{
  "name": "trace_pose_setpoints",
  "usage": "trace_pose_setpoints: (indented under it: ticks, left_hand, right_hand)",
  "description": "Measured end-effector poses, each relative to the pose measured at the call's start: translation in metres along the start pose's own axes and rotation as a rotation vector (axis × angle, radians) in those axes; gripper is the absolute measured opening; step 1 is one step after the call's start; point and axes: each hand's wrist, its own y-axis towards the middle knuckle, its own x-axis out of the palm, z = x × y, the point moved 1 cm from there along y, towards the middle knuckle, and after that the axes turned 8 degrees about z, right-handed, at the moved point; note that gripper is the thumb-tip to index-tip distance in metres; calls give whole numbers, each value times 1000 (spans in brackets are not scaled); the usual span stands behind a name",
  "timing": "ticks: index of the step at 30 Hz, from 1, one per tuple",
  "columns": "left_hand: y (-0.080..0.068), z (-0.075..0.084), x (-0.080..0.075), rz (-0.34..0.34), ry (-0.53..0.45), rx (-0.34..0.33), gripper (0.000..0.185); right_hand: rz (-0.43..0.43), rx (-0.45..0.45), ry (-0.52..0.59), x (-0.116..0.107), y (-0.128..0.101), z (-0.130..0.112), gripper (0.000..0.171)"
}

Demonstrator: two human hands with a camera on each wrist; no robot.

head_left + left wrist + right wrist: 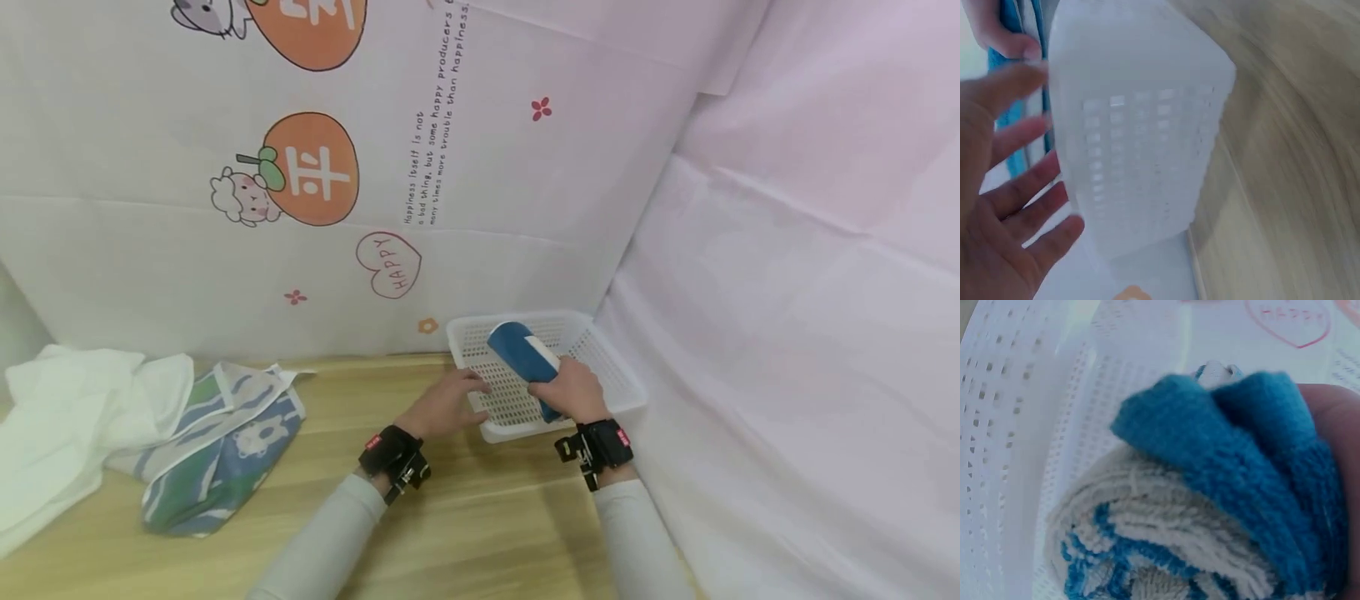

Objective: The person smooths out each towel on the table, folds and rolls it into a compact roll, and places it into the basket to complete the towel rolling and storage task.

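My right hand point(576, 390) grips a rolled towel point(517, 350), blue with white, above the basket's open inside. In the right wrist view the rolled towel point(1254, 469) shows coiled terry layers at its end, with two blue flaps folded over. The white perforated plastic basket point(517, 432) stands on the table against the back cloth. At its left rim is my left hand point(446, 407), fingers spread and relaxed, holding nothing. Seen from the left wrist, those fingertips are right beside the rim of the basket point(1141, 69).
A blue, green and grey patterned towel point(247, 467) lies loosely on the wooden table point(465, 517) at the left. Beside it is a rumpled white cloth point(82, 417). Printed white fabric point(480, 167) rises behind, and plain white fabric point(787, 333) hangs close along the right.
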Motion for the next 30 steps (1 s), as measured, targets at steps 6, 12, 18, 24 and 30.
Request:
trace_pose_setpoints:
  ticks: [6, 12, 18, 24, 30]
  left_hand:
    - [-2, -3, -2, -29, -8, 66, 28]
    - [0, -6, -4, -50, -10, 96, 39]
    - [3, -9, -1, -54, -49, 78, 36]
    - [3, -8, 1, -38, -67, 60, 34]
    - [2, -10, -1, -47, -67, 37, 31]
  right_hand:
    - [-131, 53, 5, 14, 27, -2, 59]
    - [-249, 78, -40, 36, 51, -13, 58]
    - [-437, 63, -112, 64, 70, -23, 46]
    - [-612, 9, -309, 82, 80, -29, 38]
    - [-642, -22, -369, 88, 84, -35, 37]
